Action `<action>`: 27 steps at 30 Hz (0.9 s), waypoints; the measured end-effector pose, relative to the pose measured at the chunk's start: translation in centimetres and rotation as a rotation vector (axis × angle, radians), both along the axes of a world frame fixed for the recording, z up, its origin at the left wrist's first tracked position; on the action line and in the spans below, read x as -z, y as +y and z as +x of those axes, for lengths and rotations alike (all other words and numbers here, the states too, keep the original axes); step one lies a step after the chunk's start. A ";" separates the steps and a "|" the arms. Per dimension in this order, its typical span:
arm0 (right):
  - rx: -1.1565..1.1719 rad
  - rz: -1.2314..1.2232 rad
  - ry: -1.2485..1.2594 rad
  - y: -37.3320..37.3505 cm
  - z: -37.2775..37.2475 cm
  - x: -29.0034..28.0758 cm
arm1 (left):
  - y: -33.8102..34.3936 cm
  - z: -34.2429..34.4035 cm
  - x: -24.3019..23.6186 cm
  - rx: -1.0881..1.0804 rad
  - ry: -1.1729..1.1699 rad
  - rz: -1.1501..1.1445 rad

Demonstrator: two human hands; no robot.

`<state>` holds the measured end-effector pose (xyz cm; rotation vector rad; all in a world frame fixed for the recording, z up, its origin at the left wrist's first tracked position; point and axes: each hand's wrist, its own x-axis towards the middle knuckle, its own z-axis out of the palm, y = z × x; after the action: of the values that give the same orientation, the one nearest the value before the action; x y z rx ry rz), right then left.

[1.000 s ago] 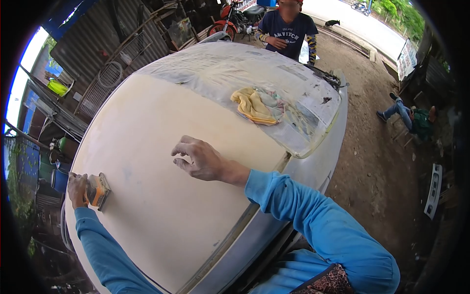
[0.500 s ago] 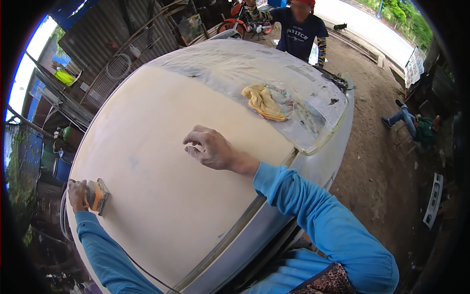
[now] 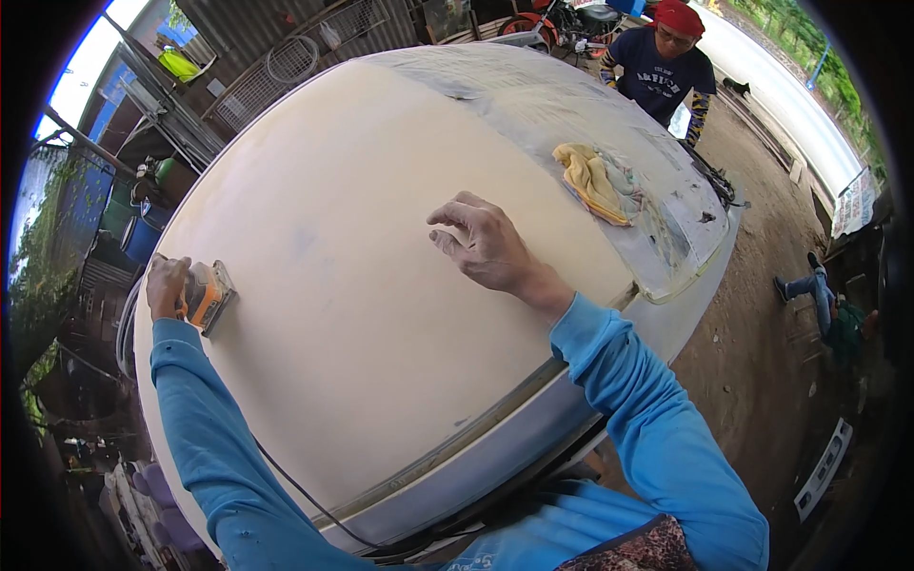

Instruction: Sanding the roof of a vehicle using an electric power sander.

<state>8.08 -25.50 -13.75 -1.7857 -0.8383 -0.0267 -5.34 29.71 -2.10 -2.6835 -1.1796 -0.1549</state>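
Observation:
A car roof (image 3: 381, 314), cream and dusty, spreads in front of me. At its left edge my left hand (image 3: 168, 287) is wrapped round an orange and black power sander (image 3: 205, 297), which is tilted near the curved side. A dark cord (image 3: 295, 483) runs beside my left forearm toward me. Over the roof's middle right, my right hand (image 3: 490, 249) is dusty, with fingers bent and the thumb apart; nothing is in it. Whether it touches the roof I cannot tell. A crumpled yellow cloth (image 3: 595, 183) lies beyond it on the plastic sheeting (image 3: 533, 105) covering the windshield.
Another person (image 3: 662, 76) in a red head covering leans at the car's far right. Someone sits (image 3: 821, 295) by the right wall. A red motorcycle (image 3: 562, 27) stands behind the car. A pale bumper-like part (image 3: 824, 471) lies on the dirt ground. Metal sheets and racks (image 3: 305, 62) line the far left.
My view has shifted, so the car appears farther right and higher. The sander has slid slightly toward the roof's left edge. My right hand stays over the roof. The other person has bent lower.

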 end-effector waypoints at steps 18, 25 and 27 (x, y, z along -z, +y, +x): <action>0.017 -0.173 -0.118 0.3 -0.2 0.5 | 6.7 -1.0 -0.4 -0.024 0.182 -0.063; 0.100 -0.407 -0.255 -0.8 1.3 2.3 | -7.2 0.3 -0.4 -0.148 -0.122 -0.243; 0.095 -0.405 -0.238 -0.5 0.9 2.0 | -9.9 -3.5 -1.8 -0.062 -0.200 -0.140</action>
<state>8.95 -26.01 -15.75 -2.2345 -0.9781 -0.1424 -8.86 19.82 -0.26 -2.8002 -1.3776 -0.3509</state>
